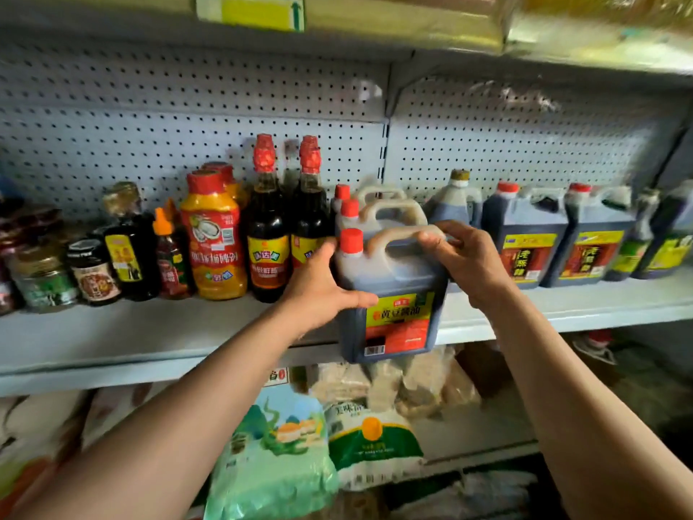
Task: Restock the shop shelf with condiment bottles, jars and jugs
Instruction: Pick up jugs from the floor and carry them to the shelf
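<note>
Both hands hold the front soy sauce jug [390, 294]: the right hand [468, 260] curls its fingers over the jug's handle, while the left hand [322, 290] is spread flat against the jug's left side, thumb across the front corner. That jug is at the front edge of the shelf [150, 332], its base overlapping the edge. Directly behind the jug stand two more red-capped jugs [378, 215]. Left of the jug are two tall dark bottles [268, 234] and an orange squeeze bottle [215, 234]; right of it, dark vinegar jugs [528, 238].
</note>
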`<control>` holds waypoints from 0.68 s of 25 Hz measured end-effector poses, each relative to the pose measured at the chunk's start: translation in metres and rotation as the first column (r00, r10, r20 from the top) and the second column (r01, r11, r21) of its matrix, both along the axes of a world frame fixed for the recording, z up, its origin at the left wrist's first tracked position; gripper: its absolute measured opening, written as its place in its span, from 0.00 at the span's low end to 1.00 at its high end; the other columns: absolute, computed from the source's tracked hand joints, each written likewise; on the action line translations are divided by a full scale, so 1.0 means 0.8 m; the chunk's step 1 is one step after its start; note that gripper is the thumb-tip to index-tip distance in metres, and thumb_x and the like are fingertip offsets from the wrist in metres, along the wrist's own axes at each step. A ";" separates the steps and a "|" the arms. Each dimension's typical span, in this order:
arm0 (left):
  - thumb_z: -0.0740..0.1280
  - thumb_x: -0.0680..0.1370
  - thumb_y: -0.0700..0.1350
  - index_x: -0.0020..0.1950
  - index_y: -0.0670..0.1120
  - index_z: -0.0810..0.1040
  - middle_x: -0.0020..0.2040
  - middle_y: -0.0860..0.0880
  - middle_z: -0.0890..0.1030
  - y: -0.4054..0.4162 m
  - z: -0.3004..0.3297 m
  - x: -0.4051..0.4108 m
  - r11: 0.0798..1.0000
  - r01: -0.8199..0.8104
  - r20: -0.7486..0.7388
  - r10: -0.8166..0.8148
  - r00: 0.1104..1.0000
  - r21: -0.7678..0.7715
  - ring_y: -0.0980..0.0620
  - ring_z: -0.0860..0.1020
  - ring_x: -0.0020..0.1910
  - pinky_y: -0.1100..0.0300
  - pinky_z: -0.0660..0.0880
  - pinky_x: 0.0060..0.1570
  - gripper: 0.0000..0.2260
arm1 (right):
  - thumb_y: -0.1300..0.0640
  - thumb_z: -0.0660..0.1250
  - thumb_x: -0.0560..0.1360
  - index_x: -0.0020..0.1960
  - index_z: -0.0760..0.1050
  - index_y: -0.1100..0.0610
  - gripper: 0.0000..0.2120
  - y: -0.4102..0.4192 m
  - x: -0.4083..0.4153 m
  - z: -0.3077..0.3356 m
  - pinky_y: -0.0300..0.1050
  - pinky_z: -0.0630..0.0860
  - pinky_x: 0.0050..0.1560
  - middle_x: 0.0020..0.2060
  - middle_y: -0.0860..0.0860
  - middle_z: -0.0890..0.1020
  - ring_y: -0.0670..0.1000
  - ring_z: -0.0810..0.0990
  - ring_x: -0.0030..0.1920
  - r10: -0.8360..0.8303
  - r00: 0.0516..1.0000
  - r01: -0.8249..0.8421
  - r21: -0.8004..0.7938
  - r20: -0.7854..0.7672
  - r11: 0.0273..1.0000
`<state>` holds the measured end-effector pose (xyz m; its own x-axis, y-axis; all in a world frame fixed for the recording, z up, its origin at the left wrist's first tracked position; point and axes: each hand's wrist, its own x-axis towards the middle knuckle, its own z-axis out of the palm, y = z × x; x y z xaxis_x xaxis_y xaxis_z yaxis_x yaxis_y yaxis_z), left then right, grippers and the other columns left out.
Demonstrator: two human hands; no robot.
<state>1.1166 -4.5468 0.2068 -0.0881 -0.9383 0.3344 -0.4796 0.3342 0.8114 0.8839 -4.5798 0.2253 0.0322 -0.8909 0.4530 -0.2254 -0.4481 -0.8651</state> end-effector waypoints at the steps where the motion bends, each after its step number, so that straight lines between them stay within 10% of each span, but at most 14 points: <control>1: 0.83 0.61 0.47 0.69 0.54 0.70 0.57 0.59 0.77 -0.014 0.003 -0.007 1.000 -0.015 -0.004 0.015 1.000 0.005 0.55 0.76 0.57 0.71 0.70 0.48 0.40 | 0.52 0.73 0.74 0.53 0.82 0.60 0.13 -0.017 -0.005 -0.001 0.45 0.79 0.49 0.42 0.51 0.85 0.46 0.81 0.43 -0.013 1.000 0.012 0.021 0.024 1.000; 5: 0.83 0.62 0.45 0.71 0.55 0.68 0.57 0.59 0.77 -0.047 0.003 -0.019 0.999 -0.018 -0.027 0.019 0.999 0.031 0.56 0.75 0.57 0.76 0.67 0.44 0.42 | 0.57 0.73 0.76 0.53 0.83 0.57 0.07 -0.045 -0.014 -0.013 0.45 0.80 0.50 0.42 0.49 0.86 0.47 0.83 0.44 -0.041 0.993 0.039 0.019 0.108 0.999; 10: 0.83 0.61 0.45 0.71 0.56 0.67 0.63 0.57 0.77 -0.051 -0.007 -0.017 0.999 -0.008 -0.045 0.009 0.999 0.043 0.54 0.75 0.61 0.60 0.70 0.57 0.43 | 0.66 0.75 0.72 0.78 0.59 0.59 0.40 -0.024 -0.030 -0.083 0.43 0.75 0.64 0.68 0.53 0.76 0.47 0.76 0.67 0.165 0.982 -0.169 -0.036 -0.088 0.985; 13: 0.83 0.60 0.49 0.70 0.63 0.64 0.63 0.58 0.77 -0.045 -0.013 -0.018 0.995 -0.012 -0.022 0.015 1.000 0.097 0.50 0.77 0.60 0.48 0.77 0.55 0.44 | 0.52 0.81 0.63 0.76 0.59 0.53 0.49 -0.018 -0.032 -0.116 0.42 0.77 0.53 0.57 0.43 0.82 0.36 0.80 0.53 0.068 0.967 -0.050 0.080 -0.244 0.996; 17: 0.83 0.61 0.45 0.71 0.59 0.64 0.59 0.59 0.76 -0.037 -0.015 -0.022 0.998 -0.052 0.058 0.051 0.997 0.024 0.53 0.76 0.56 0.58 0.74 0.53 0.44 | 0.46 0.82 0.61 0.74 0.62 0.49 0.48 -0.022 -0.034 -0.123 0.40 0.77 0.51 0.53 0.41 0.83 0.36 0.80 0.48 -0.004 0.961 0.034 0.103 -0.277 0.994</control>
